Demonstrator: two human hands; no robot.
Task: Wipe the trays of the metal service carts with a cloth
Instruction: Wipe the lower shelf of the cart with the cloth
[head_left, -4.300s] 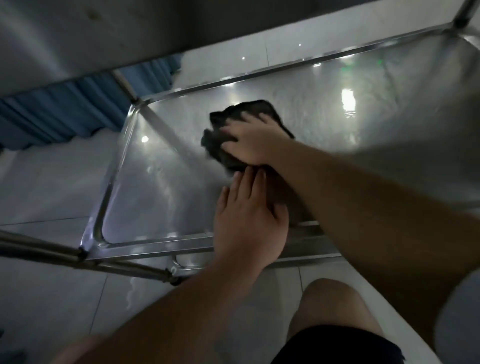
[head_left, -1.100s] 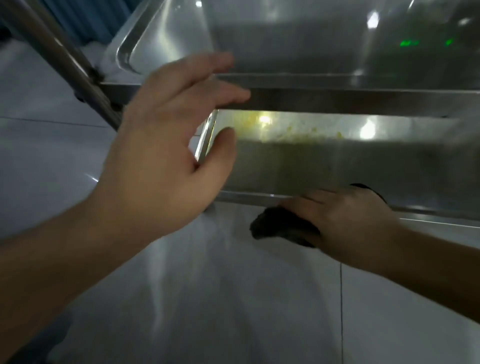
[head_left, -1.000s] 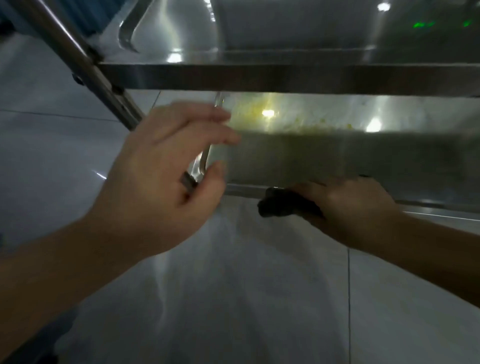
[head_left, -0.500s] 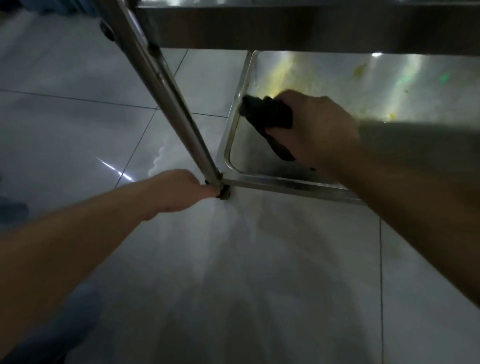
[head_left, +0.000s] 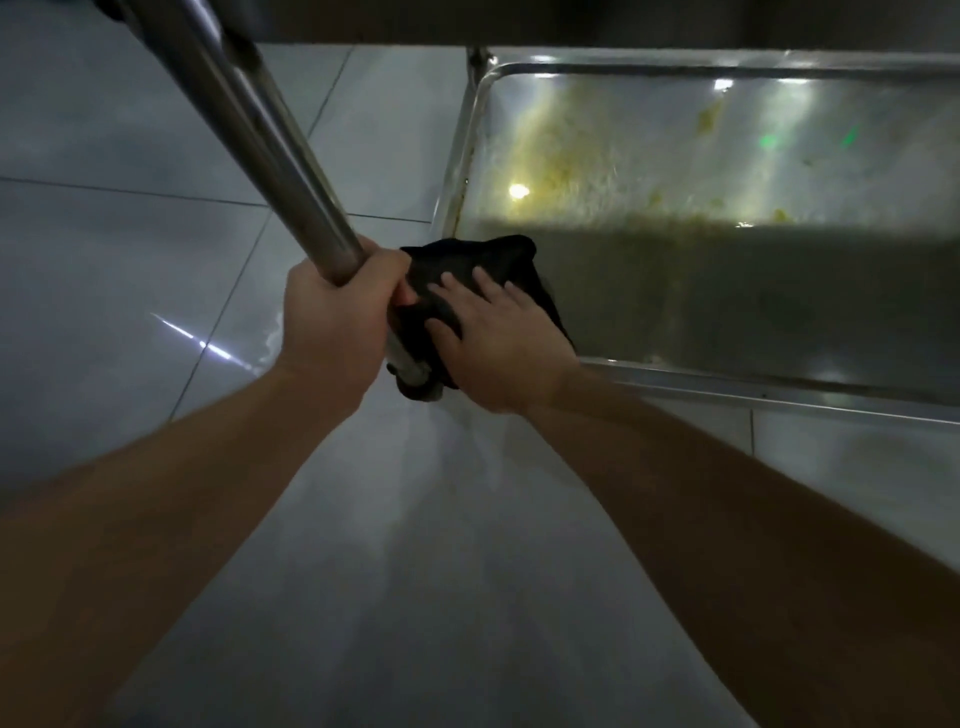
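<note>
At the near-left corner of the lower tray (head_left: 727, 291), a dark cloth (head_left: 457, 270) lies bunched, draped over the corner and partly covering the foot of the cart leg (head_left: 270, 135). Cloth is black or very dark; folds hard to read in the dim light.

Right hand (head_left: 498, 338) lies flat on top of the cloth, fingers (head_left: 447, 283) fairly straight and spread, pointing far-left, palm pressing the fabric down at the tray corner. Not curled round it. Right forearm runs from the lower right of the scene.

Left hand (head_left: 332, 312) is just left of the cloth, touching it, fingers wrapped tightly round the cart leg low down, near where the leg meets the tray corner. Left forearm enters from the lower left.

Tray is shallow, stainless, with a raised rounded rim (head_left: 727, 387). Far half of its floor carries yellowish smears and crumbs (head_left: 561, 171), thickest towards the far-left; a few scattered bits further right. Near half sits in shadow, surface detail unclear there. Bright light reflections and two small green glints show on the metal.

Cart leg is a shiny double tube rising steeply to the upper left. Underside edge of an upper shelf (head_left: 571, 26) crosses the top of the scene, dark.

Pale glossy floor tiles (head_left: 104, 260) surround the cart, with grout lines and a streak of reflected light on the left.
</note>
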